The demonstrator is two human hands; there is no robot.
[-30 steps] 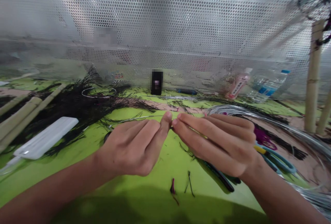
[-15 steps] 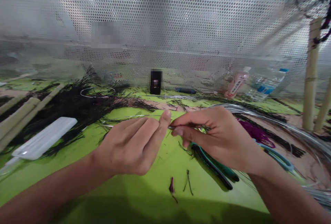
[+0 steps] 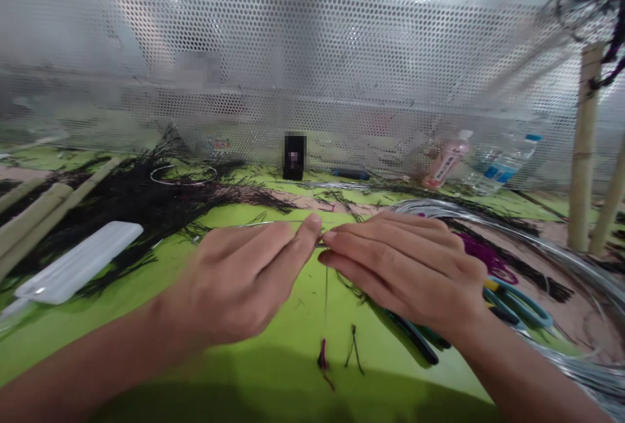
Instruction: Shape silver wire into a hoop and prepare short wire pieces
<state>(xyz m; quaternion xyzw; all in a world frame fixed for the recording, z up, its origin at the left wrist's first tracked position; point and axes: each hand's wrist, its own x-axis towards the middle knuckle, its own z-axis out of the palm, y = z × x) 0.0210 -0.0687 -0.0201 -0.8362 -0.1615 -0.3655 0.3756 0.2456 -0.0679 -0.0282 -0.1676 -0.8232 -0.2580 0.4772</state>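
My left hand [image 3: 244,280] is closed, its thumb pressed against the curled fingers. Its tip almost meets my right hand [image 3: 410,270], whose fingers lie together and pinch at the same spot. A thin wire [image 3: 327,293] hangs down from between the fingertips; most of it is hidden by the hands. Under the right hand, dark-green-handled pliers [image 3: 415,338] lie partly covered. Small dark and purple thread scraps [image 3: 322,358] rest on the green surface in front.
At the right are blue-handled scissors [image 3: 525,302], a coil of silvery wire [image 3: 430,207] and purple cord [image 3: 488,257]. Black stringy material [image 3: 122,208] and a white flat case [image 3: 83,260] lie left. Two bottles [image 3: 446,159] stand before a perforated metal panel [image 3: 312,52].
My right hand has turned palm-down, its fingers now laid together over the pinch point. The thin wire has swung from pointing up to hanging down. My left hand has barely moved.
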